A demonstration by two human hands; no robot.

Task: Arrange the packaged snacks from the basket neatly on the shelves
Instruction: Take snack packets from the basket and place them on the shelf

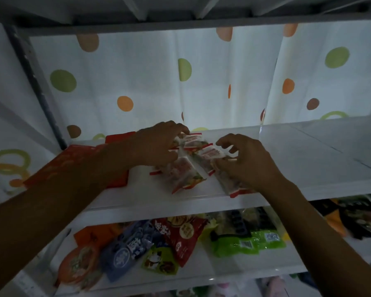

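While white packets (181, 174) lie fanned on the shelf (308, 166) | left hand (159, 144) pinches some, right hand (246, 163) grips one | likely squaring them.

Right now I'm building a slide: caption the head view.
The left hand and right hand grip clear snack packets on the upper shelf, beside red packs.

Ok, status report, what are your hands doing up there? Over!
Left hand and right hand both holding the snack packets on the upper shelf. Packets fanned, not yet straight. Red packs lie close on the left.
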